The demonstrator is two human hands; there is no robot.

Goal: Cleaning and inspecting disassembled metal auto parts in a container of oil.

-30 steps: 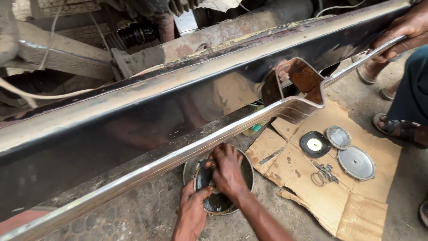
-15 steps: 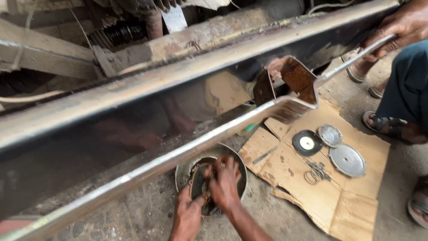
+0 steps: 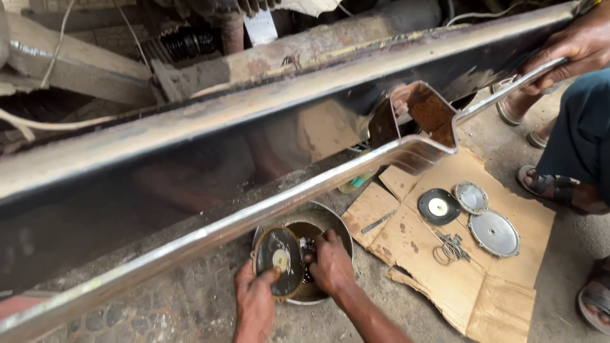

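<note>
My left hand (image 3: 254,303) holds a round dark disc (image 3: 278,259) with a pale centre, tilted up on edge over a metal bowl (image 3: 330,219) on the ground. My right hand (image 3: 330,263) reaches into the bowl, fingers curled on small dark parts beside the disc; what it grips is hidden. A long shiny chrome bumper (image 3: 210,171) runs across the view just above both hands.
Flattened cardboard (image 3: 502,279) lies to the right with a black disc (image 3: 438,206), two round metal covers (image 3: 494,233) and a spring with small fittings (image 3: 448,248). Another person's hand (image 3: 569,47) grips the bumper's far end; sandalled feet (image 3: 546,184) stand at the right.
My left hand has lifted the disc up on edge out of the bowl. My right hand stays down in the bowl. The view has shifted slightly.
</note>
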